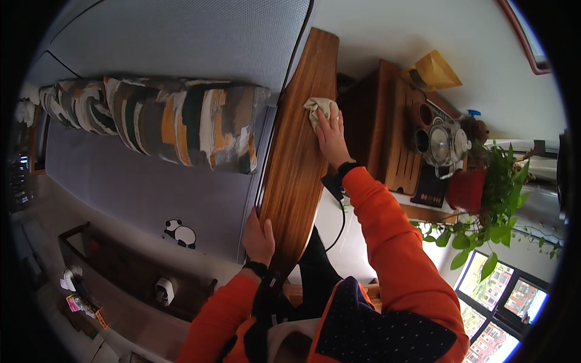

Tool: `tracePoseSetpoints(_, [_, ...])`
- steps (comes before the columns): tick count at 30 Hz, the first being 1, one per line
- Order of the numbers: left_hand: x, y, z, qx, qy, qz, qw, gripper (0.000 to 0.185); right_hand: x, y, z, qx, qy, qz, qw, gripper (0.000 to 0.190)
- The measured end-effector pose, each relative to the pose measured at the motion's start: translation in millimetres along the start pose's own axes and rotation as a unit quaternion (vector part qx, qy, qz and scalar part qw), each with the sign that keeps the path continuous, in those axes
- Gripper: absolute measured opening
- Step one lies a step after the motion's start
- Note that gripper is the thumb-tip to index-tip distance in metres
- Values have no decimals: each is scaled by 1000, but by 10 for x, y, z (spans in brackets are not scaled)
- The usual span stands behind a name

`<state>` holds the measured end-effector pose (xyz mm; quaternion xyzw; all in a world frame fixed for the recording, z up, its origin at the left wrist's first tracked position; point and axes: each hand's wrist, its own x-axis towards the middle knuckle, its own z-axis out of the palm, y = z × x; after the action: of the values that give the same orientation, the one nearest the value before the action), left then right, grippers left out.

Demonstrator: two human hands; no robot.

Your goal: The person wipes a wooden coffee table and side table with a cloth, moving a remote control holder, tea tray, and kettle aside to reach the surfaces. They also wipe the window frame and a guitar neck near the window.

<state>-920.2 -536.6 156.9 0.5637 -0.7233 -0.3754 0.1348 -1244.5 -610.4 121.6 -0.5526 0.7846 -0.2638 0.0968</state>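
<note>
My right hand (330,138) presses a crumpled beige cloth (318,108) flat onto the long wooden armrest (295,159) of a sofa. The fingers lie over the cloth, towards the armrest's right edge. Nearer to my body, my left hand (259,238) grips the left edge of the same armrest, its thumb on top and its fingers along the side by the seat. The wood is brown with a streaked grain. Beside it is the grey sofa seat (150,154), which bears a panda picture (180,233).
Patterned cushions (181,122) lean against the grey backrest (181,41). To the right, a wooden cabinet (363,122) carries a tea tray (401,140), a glass teapot (442,143) and a potted plant (465,190). A black cable (342,227) hangs beside the armrest. A dark wooden table (122,267) stands left.
</note>
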Motion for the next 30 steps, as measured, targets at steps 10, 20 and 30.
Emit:
tracePoseSetpoints(10, [3, 124, -31, 0, 11, -30, 999, 52, 1889, 767, 80, -139, 97, -90, 981, 45])
tracePoseSetpoints(20, [2, 127, -8, 38, 44, -13, 998, 52, 2708, 262, -80, -252, -48, 55, 965, 50])
tracePoseSetpoints(30, [23, 152, -18, 56, 53, -11, 997, 52, 562, -568, -254, -172, -134, -121, 968, 52])
